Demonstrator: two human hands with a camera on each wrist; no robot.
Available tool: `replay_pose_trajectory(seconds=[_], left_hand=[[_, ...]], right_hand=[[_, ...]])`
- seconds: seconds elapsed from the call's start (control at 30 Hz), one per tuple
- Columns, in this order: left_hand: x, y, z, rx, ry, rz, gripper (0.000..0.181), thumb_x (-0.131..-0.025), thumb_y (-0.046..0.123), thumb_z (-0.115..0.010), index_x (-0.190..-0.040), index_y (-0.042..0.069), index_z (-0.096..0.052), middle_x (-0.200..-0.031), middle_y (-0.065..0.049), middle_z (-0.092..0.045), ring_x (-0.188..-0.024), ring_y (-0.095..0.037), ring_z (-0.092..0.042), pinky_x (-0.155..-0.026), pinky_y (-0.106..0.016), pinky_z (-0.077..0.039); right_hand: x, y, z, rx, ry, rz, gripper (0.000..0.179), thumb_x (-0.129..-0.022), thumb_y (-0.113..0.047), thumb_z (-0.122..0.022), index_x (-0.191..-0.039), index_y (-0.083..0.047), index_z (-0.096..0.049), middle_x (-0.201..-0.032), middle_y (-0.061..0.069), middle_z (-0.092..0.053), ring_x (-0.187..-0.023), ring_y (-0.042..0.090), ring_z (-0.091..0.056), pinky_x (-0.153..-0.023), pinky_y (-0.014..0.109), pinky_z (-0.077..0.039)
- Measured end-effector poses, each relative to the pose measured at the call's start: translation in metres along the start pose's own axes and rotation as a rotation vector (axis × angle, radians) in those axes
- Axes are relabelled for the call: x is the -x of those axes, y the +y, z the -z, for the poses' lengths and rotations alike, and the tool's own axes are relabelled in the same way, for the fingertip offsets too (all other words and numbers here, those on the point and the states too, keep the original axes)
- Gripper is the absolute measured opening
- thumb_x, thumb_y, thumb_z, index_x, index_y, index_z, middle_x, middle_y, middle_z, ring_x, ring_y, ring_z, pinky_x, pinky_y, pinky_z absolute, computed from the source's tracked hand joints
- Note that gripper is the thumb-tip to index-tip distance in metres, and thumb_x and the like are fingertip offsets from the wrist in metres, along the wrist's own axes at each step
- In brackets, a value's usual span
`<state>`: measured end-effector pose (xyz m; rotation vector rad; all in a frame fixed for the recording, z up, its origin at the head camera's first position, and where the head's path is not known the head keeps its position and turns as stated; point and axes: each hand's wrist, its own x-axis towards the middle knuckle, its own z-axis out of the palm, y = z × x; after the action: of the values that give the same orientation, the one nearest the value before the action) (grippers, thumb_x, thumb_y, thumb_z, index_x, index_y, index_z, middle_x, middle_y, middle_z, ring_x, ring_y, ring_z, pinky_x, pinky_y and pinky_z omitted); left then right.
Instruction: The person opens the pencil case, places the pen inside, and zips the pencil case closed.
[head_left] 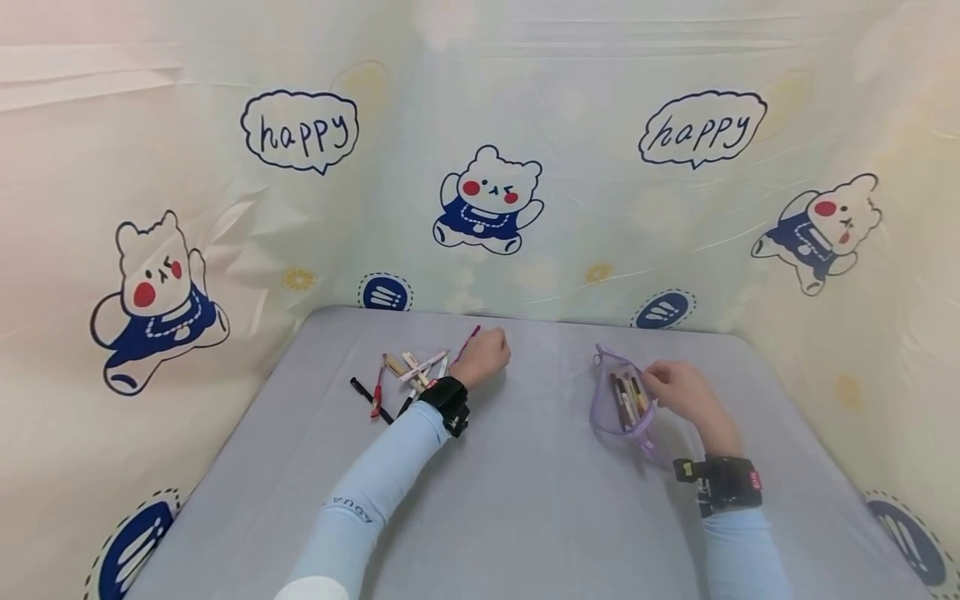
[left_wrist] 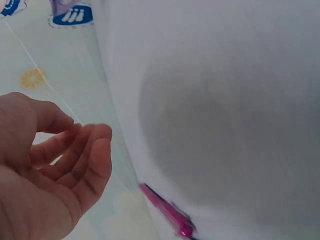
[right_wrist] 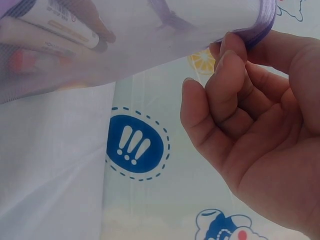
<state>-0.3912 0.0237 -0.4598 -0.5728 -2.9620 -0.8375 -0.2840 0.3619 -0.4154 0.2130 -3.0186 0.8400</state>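
Note:
My right hand (head_left: 686,392) pinches the edge of a purple mesh pencil case (head_left: 597,408) at the right of the table. Several pens and markers (head_left: 630,402) lie inside it. The right wrist view shows thumb and fingers on the purple border (right_wrist: 267,22), with markers (right_wrist: 75,30) visible through the mesh. My left hand (head_left: 482,358) is just right of a loose pile of pens (head_left: 412,372), its fingers loosely curled and holding nothing in the left wrist view. A magenta pen (left_wrist: 170,212) lies close to that hand, apart from its fingers.
A grey cloth covers the table (head_left: 525,492). In the pile are a red pen (head_left: 377,400) and a black pen (head_left: 362,388); my left wrist hides part of it. A printed curtain (head_left: 570,208) hangs behind the table's far edge.

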Motion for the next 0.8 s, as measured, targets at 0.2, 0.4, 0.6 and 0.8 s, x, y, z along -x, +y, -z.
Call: replay_pose_trajectory(seconds=[0.2,0.4,0.6,0.8], left_hand=[[-0.012,-0.031,-0.003,-0.122,0.090,0.113,0.014,-0.094,0.007,-0.049,-0.093,0.001,-0.061,-0.081,-0.011,-0.059,-0.066,-0.022,-0.053,-0.057,-0.034,-0.044],[-0.012,-0.045,-0.007,-0.134,0.073,0.256,0.028,-0.097,0.011,-0.050,-0.119,-0.005,-0.056,-0.109,-0.022,-0.053,-0.094,-0.032,-0.056,-0.079,-0.045,-0.052],[-0.008,-0.056,-0.011,-0.186,0.092,0.281,0.024,-0.097,0.010,-0.050,-0.114,-0.005,-0.058,-0.108,-0.023,-0.055,-0.099,-0.035,-0.056,-0.082,-0.048,-0.052],[-0.010,-0.065,-0.009,-0.195,0.067,0.244,0.020,-0.096,0.009,-0.051,-0.106,-0.004,-0.062,-0.100,-0.021,-0.062,-0.091,-0.034,-0.062,-0.078,-0.048,-0.054]], right_hand=[[-0.002,0.002,-0.002,-0.009,0.003,0.003,0.027,-0.099,-0.017,-0.053,-0.109,0.004,-0.066,-0.095,0.016,-0.071,-0.080,0.020,-0.065,-0.066,0.030,-0.052],[-0.001,0.004,-0.006,-0.005,0.020,0.025,0.025,-0.098,-0.017,-0.054,-0.107,0.003,-0.067,-0.092,0.015,-0.072,-0.077,0.019,-0.065,-0.064,0.030,-0.053],[0.000,0.004,-0.006,-0.001,0.018,0.011,0.026,-0.098,-0.018,-0.054,-0.107,0.002,-0.067,-0.091,0.013,-0.071,-0.079,0.020,-0.064,-0.066,0.030,-0.053],[-0.001,0.005,-0.004,-0.006,0.027,0.024,0.025,-0.098,-0.016,-0.054,-0.106,0.003,-0.067,-0.090,0.013,-0.071,-0.078,0.019,-0.064,-0.065,0.030,-0.053]])
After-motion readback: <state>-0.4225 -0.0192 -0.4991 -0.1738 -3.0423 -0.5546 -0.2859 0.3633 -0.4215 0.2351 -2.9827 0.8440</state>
